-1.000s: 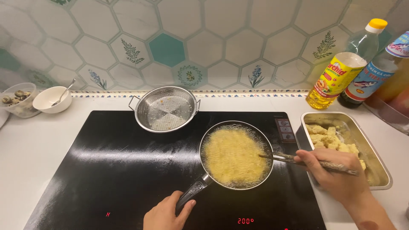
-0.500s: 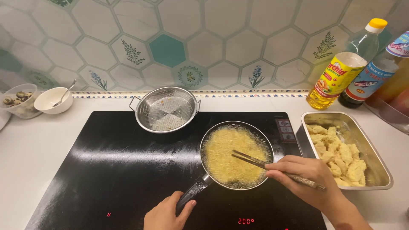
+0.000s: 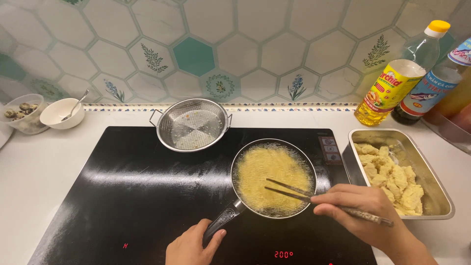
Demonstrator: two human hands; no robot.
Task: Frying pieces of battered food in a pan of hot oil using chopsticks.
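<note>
White counter (image 3: 44,167), far left: tub of eggs (image 3: 19,113), bowl (image 3: 61,114) with spoon. Black hob (image 3: 122,196); steel strainer (image 3: 194,124) rests at its back edge. Left hand (image 3: 194,245) closed around the handle of the pan (image 3: 273,177), which sits mid-hob, full of foaming yellow oil. Right hand (image 3: 365,208) pinches chopsticks (image 3: 314,196), tips dipped into the foam. Right of hob: steel tray (image 3: 431,191) of pale battered pieces; two bottles (image 3: 397,78) behind. Step, judged: frying, with stirring or probing in the oil. Next move needs a steady pan and a slow, low sweep of the tips to avoid splashing.
</note>
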